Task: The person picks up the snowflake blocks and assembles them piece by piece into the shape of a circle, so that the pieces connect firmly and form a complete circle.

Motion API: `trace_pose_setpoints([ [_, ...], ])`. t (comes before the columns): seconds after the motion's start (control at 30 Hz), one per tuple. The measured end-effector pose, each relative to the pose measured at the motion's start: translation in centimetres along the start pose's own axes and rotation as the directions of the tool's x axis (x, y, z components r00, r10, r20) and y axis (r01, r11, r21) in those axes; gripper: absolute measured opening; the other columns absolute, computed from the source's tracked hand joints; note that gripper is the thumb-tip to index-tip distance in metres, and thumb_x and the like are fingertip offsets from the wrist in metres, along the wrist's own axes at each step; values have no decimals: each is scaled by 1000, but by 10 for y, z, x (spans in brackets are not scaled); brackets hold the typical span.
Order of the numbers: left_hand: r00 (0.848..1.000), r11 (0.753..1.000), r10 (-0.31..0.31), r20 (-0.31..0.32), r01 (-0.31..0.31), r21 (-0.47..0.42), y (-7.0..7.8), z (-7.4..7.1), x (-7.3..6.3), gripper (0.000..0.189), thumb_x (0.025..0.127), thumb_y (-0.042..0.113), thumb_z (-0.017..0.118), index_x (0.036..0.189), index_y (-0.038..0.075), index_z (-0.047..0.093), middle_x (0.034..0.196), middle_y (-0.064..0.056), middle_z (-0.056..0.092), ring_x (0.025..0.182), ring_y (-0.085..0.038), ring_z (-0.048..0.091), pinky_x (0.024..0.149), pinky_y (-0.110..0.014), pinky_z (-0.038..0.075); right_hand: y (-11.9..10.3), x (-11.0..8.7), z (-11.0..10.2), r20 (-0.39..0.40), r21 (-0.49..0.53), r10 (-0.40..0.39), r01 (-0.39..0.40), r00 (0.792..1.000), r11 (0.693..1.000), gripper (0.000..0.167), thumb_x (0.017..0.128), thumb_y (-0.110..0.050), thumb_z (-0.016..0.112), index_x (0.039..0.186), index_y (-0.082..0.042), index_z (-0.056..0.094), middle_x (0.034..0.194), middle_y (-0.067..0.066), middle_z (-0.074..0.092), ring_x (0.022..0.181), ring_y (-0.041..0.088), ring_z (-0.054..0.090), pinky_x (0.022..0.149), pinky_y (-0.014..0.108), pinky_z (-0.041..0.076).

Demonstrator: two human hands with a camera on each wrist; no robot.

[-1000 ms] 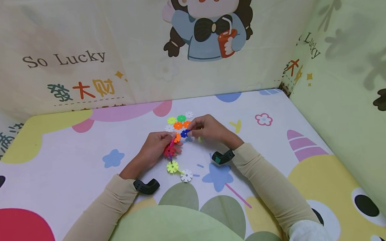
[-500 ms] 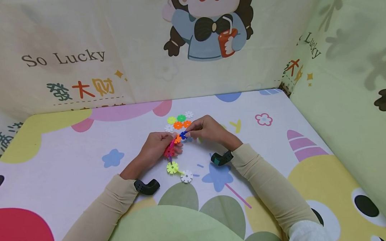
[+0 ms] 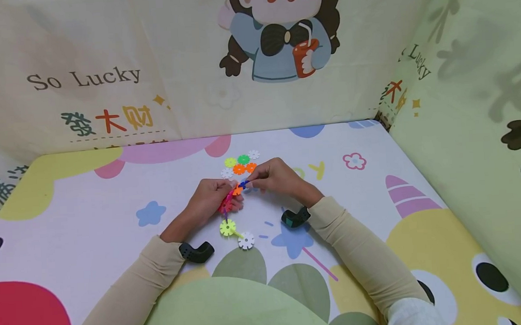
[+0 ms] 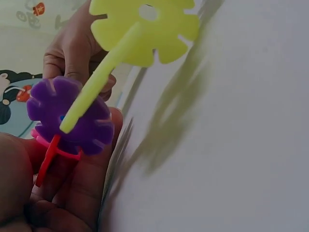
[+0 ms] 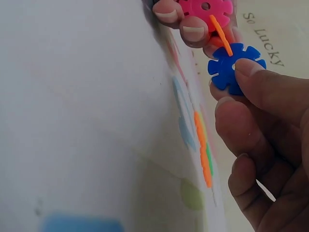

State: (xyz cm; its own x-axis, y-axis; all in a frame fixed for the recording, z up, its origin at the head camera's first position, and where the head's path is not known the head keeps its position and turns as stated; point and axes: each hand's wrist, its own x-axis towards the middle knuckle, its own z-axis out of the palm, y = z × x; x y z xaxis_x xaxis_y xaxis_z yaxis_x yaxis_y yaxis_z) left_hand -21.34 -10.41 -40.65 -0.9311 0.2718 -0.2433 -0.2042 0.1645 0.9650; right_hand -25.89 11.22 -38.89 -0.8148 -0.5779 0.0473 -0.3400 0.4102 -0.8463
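Observation:
My left hand (image 3: pixel 211 197) holds a chain of notched plastic interlocking discs near its upper end. A pink disc (image 5: pixel 212 7), an edge-on orange disc (image 5: pixel 221 35), a red disc (image 4: pixel 47 162) and a purple disc (image 4: pixel 67 113) show at the fingers. Below them hang a yellow disc (image 3: pixel 227 227) and a white disc (image 3: pixel 246 240). My right hand (image 3: pixel 278 178) pinches a blue interlocking disc (image 5: pixel 226 67) between thumb and forefinger. The blue disc's rim meets the orange disc; how deep the notches sit is unclear.
Loose discs lie flat just beyond the hands: a yellow one (image 3: pixel 230 162), a green one (image 3: pixel 243 159), an orange one (image 3: pixel 239 169) and a few others. A cartoon-print cloth (image 3: pixel 94 247) covers the table. Printed curtains (image 3: pixel 186 64) stand behind and at the right.
My right hand has moved slightly left, bringing the blue disc against the orange disc at the chain's end. The chain's hanging end has swung a little left and lower.

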Motion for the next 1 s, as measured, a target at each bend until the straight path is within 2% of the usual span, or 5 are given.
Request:
trace_pose_setpoints([
  [0.33, 999, 999, 36, 0, -36, -16, -3, -1, 1, 36, 99, 30, 57, 111, -3, 65, 91, -17, 71, 79, -27, 72, 74, -31, 57, 3, 3, 0, -12, -16, 19, -19, 1000, 1000, 8, 89, -10, 72, 93, -6, 76, 80, 1, 71, 61, 20, 58, 52, 25, 42],
  [0.67, 1000, 994, 20, -7, -21, -104, -3, -1, 5, 27, 100, 10, 45, 123, -3, 52, 86, -18, 68, 72, -25, 70, 73, -32, 58, 6, 5, -5, -7, -129, 43, -44, 999, 991, 9, 89, -10, 71, 97, -9, 76, 87, -2, 71, 68, 17, 58, 58, 26, 48],
  [0.87, 999, 998, 44, 17, -44, -36, 0, -5, 2, 37, 97, 9, 40, 128, 1, 60, 111, -11, 60, 86, -17, 54, 73, -22, 48, 9, 6, -9, -31, -187, 51, -56, 998, 981, 12, 91, -11, 69, 100, -9, 77, 94, -2, 72, 78, 17, 57, 65, 26, 47],
  [0.93, 998, 997, 54, 44, -51, -65, 2, -5, 1, 38, 98, 11, 40, 127, -3, 60, 109, -11, 60, 83, -16, 55, 74, -23, 48, 10, 6, -10, -53, -194, 53, -62, 997, 979, 12, 92, -12, 69, 100, -9, 77, 95, -1, 71, 80, 16, 57, 68, 26, 48],
  [1.0, 995, 993, 56, 80, -48, -105, 3, -5, -1, 38, 101, 17, 41, 126, -5, 59, 93, -13, 62, 72, -17, 60, 72, -25, 52, 11, 6, -12, -78, -207, 71, -85, 994, 975, 13, 92, -14, 69, 101, -10, 77, 98, -1, 71, 81, 17, 57, 70, 27, 48],
])
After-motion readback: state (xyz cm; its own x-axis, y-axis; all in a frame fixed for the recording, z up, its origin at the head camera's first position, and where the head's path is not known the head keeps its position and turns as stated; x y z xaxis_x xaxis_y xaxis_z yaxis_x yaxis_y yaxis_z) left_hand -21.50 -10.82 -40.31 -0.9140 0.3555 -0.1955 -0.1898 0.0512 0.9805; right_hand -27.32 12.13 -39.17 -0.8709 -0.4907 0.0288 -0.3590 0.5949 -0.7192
